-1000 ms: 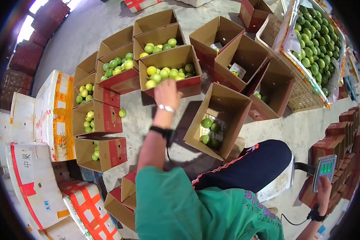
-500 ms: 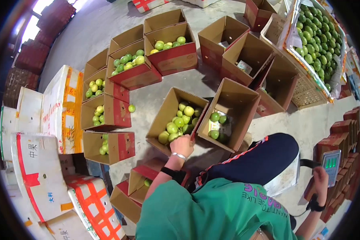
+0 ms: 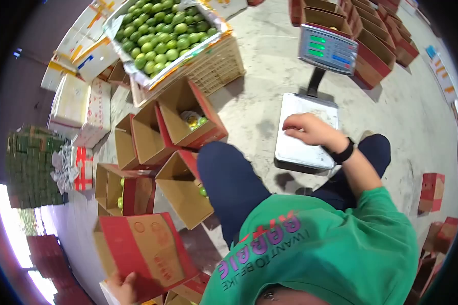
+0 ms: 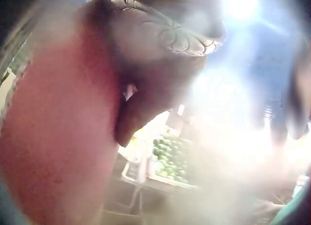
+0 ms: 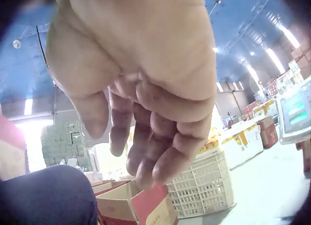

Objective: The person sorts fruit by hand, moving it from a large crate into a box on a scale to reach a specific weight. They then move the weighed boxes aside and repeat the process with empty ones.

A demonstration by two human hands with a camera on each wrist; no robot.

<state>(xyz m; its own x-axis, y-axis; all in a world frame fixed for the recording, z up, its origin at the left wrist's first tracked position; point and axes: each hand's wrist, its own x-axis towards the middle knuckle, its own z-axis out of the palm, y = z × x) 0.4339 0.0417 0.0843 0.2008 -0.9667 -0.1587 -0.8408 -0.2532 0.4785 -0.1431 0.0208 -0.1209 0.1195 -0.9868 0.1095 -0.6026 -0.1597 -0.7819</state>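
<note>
At the lower left of the head view, my left hand pinches the edge of a red and brown cardboard carton. The carton is tilted, its printed side up, and what is inside is hidden. In the left wrist view the thumb presses against the carton's red wall. My right hand hovers over the white platform of a scale, holding nothing. Its fingers hang loosely curled in the right wrist view. The scale's display glows green.
Open cartons stand left of my knee, some with green round fruits. Behind them a plastic crate bears a heap of green fruits. More cartons line up beyond the scale; white foam boxes stand at the left.
My left hand first drew a fruit-filled carton out of the row towards me; now it holds a carton tilted. The view has swung right, and my right hand has moved from the display to above the platform.
</note>
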